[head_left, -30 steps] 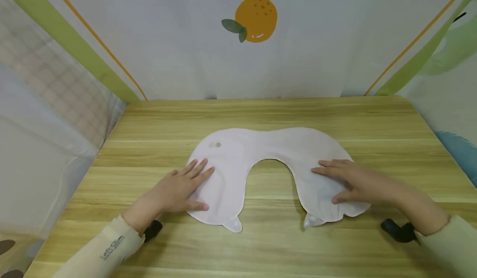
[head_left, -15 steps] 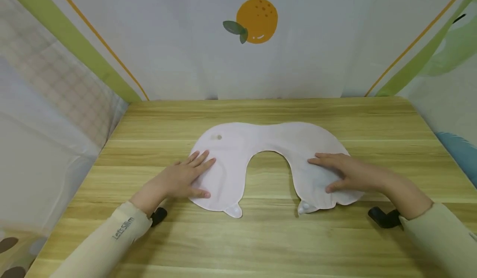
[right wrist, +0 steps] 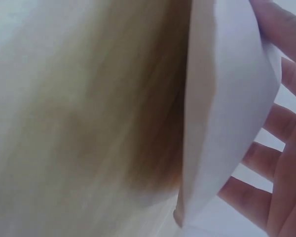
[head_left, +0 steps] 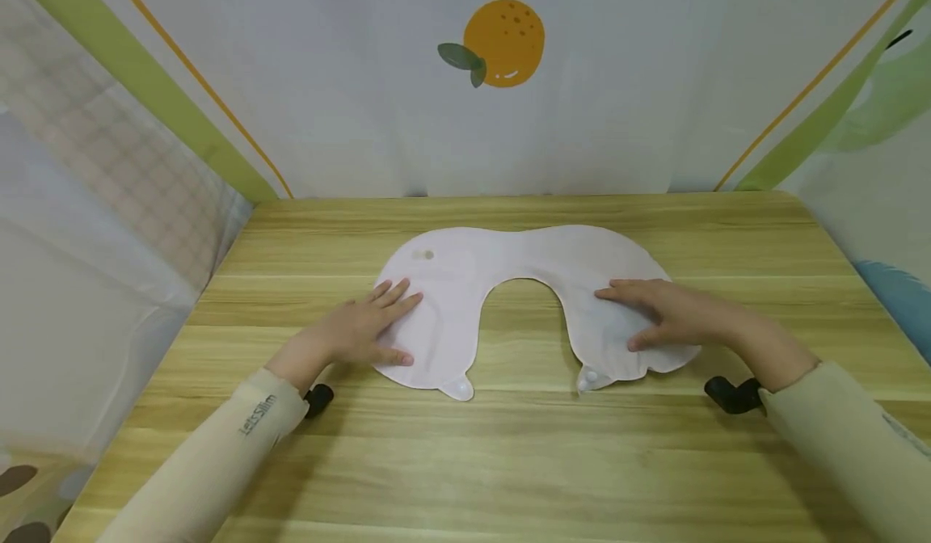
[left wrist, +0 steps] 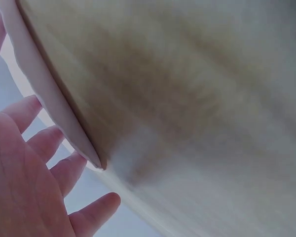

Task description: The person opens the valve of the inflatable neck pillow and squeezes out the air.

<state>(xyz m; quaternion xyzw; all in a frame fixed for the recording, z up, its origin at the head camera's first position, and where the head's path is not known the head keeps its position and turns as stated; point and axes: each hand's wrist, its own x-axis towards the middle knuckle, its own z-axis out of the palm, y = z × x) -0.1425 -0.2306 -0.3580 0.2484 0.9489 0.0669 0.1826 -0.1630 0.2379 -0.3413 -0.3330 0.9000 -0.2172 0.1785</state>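
A flat, pale U-shaped neck pillow (head_left: 509,254) lies on the wooden table, its opening facing me. It has a small round valve near the upper left and a snap tab at each lower end. My left hand (head_left: 364,326) rests on the left lobe with spread fingers. On the right lobe, the fingers of my right hand (head_left: 672,314) press from above, slightly bent. Both wrist views show fingertips touching the pillow's edge; the left wrist view has the pale rim (left wrist: 54,94) by the fingers, the right wrist view a pale side (right wrist: 232,98).
The wooden tabletop (head_left: 509,462) runs back to a white curtain (head_left: 327,98) printed with an orange. Light fabric hangs at both sides. A black wrist mount (head_left: 318,400) shows under the left sleeve, another black mount (head_left: 730,395) under the right.
Both hands have moved away from me, and the neck pillow has slid with them towards the back of the table. The right hand has also shifted a little to the left.
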